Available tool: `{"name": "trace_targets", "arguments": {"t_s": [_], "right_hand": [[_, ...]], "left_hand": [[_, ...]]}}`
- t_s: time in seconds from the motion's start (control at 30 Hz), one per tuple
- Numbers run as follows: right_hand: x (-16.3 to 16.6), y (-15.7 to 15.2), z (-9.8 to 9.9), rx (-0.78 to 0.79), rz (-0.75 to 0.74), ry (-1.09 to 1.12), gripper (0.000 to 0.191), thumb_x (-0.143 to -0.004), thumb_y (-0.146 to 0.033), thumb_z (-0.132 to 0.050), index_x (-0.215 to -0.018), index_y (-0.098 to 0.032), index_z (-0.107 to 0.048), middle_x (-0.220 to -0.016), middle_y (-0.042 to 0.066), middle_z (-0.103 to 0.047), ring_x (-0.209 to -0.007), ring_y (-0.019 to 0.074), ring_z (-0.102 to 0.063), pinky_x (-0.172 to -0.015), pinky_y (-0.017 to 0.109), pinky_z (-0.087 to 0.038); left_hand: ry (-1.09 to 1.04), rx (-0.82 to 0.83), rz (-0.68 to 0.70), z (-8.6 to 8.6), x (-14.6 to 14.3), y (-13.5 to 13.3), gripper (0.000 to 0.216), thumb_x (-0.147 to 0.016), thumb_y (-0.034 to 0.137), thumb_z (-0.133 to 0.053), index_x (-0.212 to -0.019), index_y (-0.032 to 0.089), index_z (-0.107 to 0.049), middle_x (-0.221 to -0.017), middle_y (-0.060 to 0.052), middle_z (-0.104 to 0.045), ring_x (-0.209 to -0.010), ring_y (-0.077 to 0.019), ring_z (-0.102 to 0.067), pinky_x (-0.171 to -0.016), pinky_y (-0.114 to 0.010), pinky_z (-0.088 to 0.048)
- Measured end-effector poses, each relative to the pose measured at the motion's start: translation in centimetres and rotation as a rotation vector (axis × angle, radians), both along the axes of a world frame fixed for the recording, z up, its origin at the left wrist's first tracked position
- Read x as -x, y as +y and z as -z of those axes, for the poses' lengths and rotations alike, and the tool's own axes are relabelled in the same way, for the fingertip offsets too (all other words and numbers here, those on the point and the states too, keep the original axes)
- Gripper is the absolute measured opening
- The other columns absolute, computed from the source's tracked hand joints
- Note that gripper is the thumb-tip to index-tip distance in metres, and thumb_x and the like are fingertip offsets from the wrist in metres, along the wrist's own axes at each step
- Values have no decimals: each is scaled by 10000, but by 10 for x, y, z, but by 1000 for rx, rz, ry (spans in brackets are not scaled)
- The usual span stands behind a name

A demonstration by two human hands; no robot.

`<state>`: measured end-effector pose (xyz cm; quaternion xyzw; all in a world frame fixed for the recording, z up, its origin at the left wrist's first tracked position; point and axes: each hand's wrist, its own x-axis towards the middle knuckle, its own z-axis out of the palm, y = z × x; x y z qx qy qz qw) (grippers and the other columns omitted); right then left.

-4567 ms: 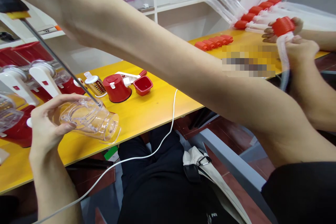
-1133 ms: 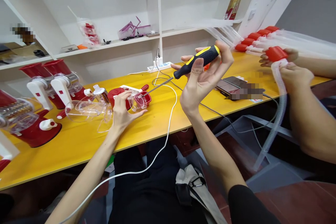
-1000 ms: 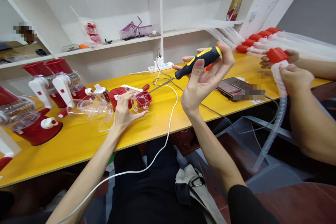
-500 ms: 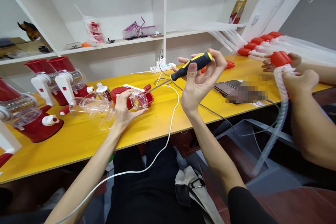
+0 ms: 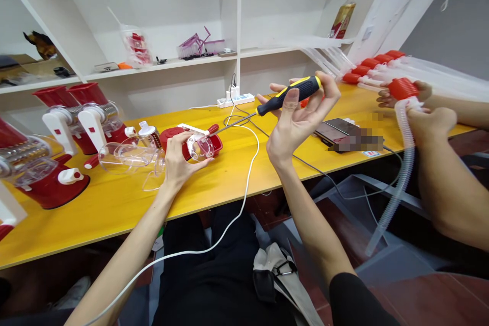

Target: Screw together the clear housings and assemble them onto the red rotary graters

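My left hand (image 5: pixel 179 160) grips a red, white and clear rotary grater (image 5: pixel 204 148), lying on its side on the yellow table, by its round clear end. My fingers hide part of it. In my right hand (image 5: pixel 296 122) is a screwdriver (image 5: pixel 286 96) with a black and yellow handle, held between thumb and fingers. Its shaft slants down to the left, and the tip is at the clear end of the grater; I cannot tell whether it touches. Left of my left hand lie clear plastic parts (image 5: pixel 130 155) and a metal grating drum (image 5: pixel 151 135).
Assembled rotary graters (image 5: pixel 87 112) stand on the left. A power strip (image 5: pixel 236 100) with cables lies at the back. At right, a phone (image 5: pixel 336 130) rests on the table, and another person's hands (image 5: pixel 431 117) hold a red-topped clear corrugated tube (image 5: pixel 397 178).
My right hand and the screwdriver have shifted slightly to the right. My left hand stays on the grater. The view has swung a little.
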<state>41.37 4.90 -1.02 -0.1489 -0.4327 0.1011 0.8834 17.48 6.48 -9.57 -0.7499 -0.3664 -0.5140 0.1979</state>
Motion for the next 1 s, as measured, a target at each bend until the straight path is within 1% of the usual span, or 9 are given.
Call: {"name": "trace_targets", "arguments": {"t_s": [0.17,0.23,0.3,0.37,0.47,0.63,0.77,0.87,1.0], "right_hand": [[7,-2,5,-26,-86,-59,335,-961,-394,-593,-1229,-372,-393,-1168,2,-480,-983,157,-734,-879,409,-671],[7,-3,6,-5,-99,-76,345,-965,-402,-596,-1239,-373,-388,-1181,2,-493,-1011,164,-736,-860,377,-677],[3,-2,5,56,-105,-84,343,-966,-424,-598,-1231,-362,-389,-1197,3,-515,-995,165,-746,-844,363,-680],[-2,-1,4,123,-109,-95,364,-940,-448,-630,-1200,-342,-397,-1180,0,-539,-960,171,-760,-837,377,-681],[-8,4,2,169,-103,-121,407,-890,-450,-677,-1161,-324,-400,-1151,-2,-563,-988,199,-767,-840,406,-679],[-12,8,3,176,-98,-117,401,-875,-440,-676,-1145,-327,-403,-1152,-9,-595,-981,199,-768,-801,408,-685],[-15,8,3,154,-158,-203,408,-892,-465,-663,-1172,-334,-397,-1176,2,-637,-1085,220,-748,-828,421,-689],[-19,9,2,156,-200,-264,410,-920,-500,-627,-1213,-341,-388,-1220,15,-660,-1172,230,-721,-850,424,-687],[-23,14,3,158,-163,-209,399,-921,-498,-614,-1210,-340,-389,-1215,5,-650,-1135,218,-732,-841,421,-685]], "left_hand": [[23,-35,31,-1,0,-3,719,-710,557,-869,-1249,226,-527,-1203,-124,-699,-1119,-313,-681,-948,-474,-535],[47,-59,38,-1,0,-5,726,-722,546,-869,-1271,224,-520,-1216,-127,-703,-1135,-311,-684,-955,-469,-537],[66,-64,33,0,0,-5,741,-722,534,-875,-1288,224,-511,-1224,-132,-705,-1145,-313,-686,-966,-473,-537],[74,-39,22,0,0,-5,754,-711,526,-884,-1290,224,-508,-1238,-139,-702,-1157,-322,-682,-988,-491,-529],[74,-16,9,1,1,-3,759,-704,524,-889,-1286,223,-507,-1247,-143,-695,-1165,-324,-675,-1005,-499,-520],[74,-105,32,1,2,-3,752,-724,482,-888,-1313,224,-498,-1240,-130,-693,-1135,-302,-673,-957,-465,-537],[21,-22,-1,-1,1,-5,724,-731,512,-872,-1290,220,-516,-1224,-131,-689,-1122,-300,-669,-910,-453,-560],[-29,14,-7,-1,1,-5,726,-712,555,-869,-1259,217,-532,-1199,-123,-689,-1112,-302,-665,-922,-461,-553],[-36,9,31,0,0,-3,712,-706,543,-876,-1244,218,-541,-1187,-115,-687,-1090,-299,-658,-934,-462,-533]]}}
